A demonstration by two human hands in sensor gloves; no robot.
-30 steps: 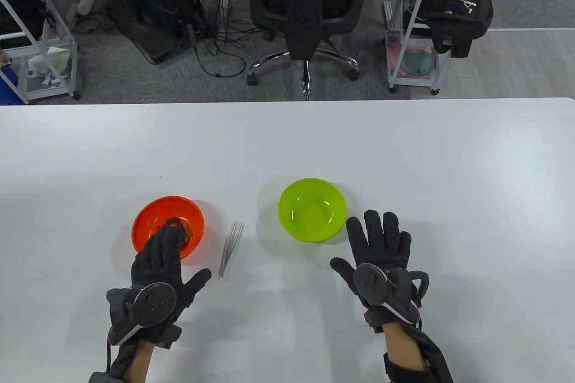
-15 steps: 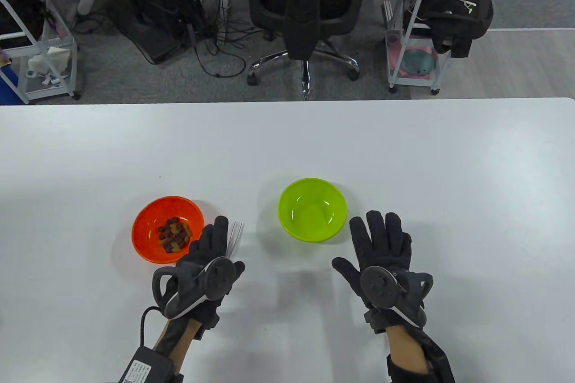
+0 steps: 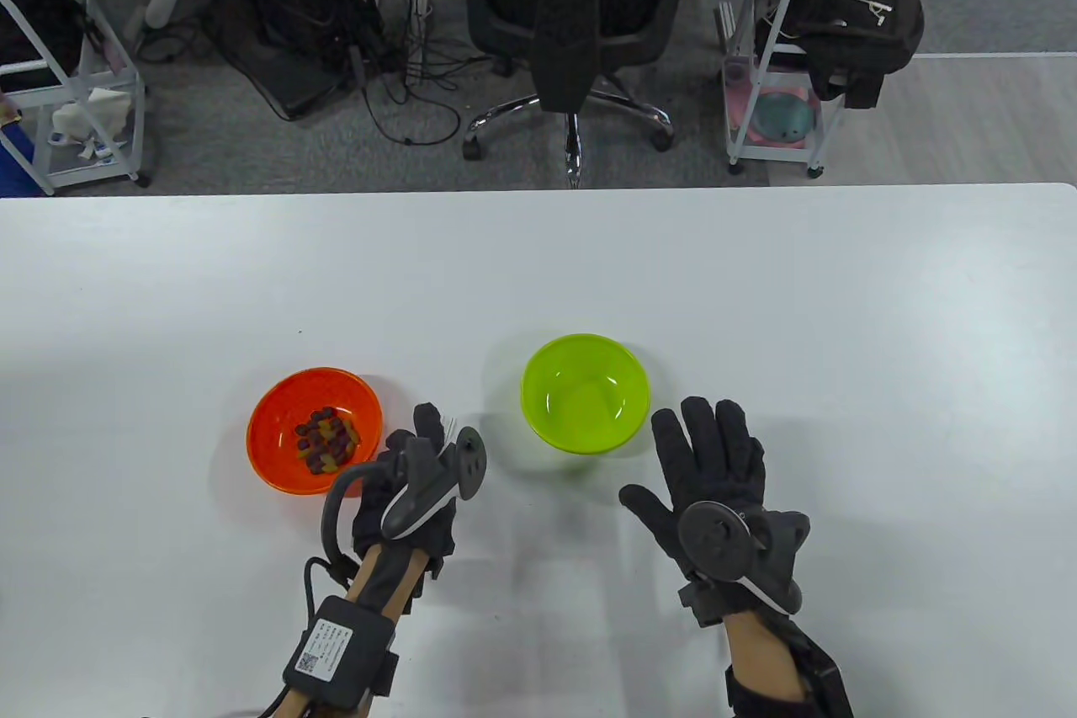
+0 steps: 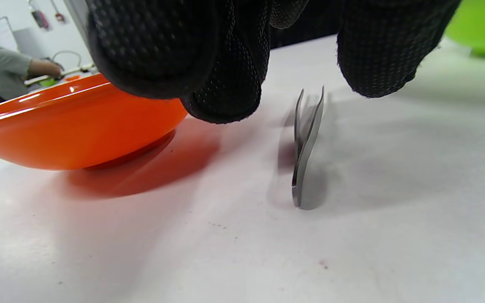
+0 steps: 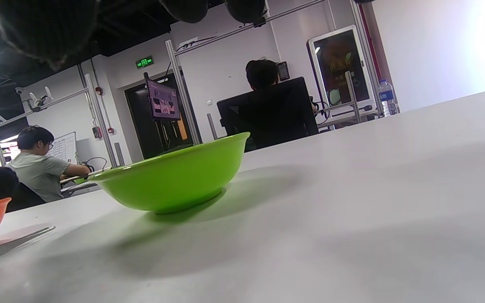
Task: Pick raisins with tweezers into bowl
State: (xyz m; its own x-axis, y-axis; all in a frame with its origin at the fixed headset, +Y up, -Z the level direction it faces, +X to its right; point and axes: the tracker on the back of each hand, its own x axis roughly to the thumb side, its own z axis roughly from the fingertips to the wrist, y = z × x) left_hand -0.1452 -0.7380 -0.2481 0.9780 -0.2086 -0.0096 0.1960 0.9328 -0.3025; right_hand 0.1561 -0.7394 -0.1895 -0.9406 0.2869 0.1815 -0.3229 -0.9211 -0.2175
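— Steel, thin and pale: are the tweezers [image 4: 305, 143] on the table [image 3: 757, 289]?

— Yes, lying flat on the white top, between the two bowls. In the left wrist view I see them whole, the two arms slightly parted at the far end. From above my left hand [image 3: 412, 482] covers nearly all of them; only the far tips show past my fingers.

— Does your left hand hold them?

— No. My fingertips [image 4: 225, 84] hang just above them, thumb on the right side, the other fingers on the left, spread apart with the tweezers below the gap. I cannot see any touch.

— Where are the raisins [image 3: 326, 438]?

— Heaped in the orange bowl [image 3: 278, 415], just left of my left hand. They are dark purple with some yellowish ones mixed in.

— And the other bowl?

— Lime green bowl [image 3: 585, 391], to the right of the tweezers and a little farther away. Its inside shows only green.

— Your right hand [image 3: 715, 482]?

— It lies palm down near the green bowl, to its right and nearer to me, fingers straight and spread, thumb out to the left. It holds nothing.

— Beyond the table?

— A black office chair [image 3: 580, 2] on the far side.
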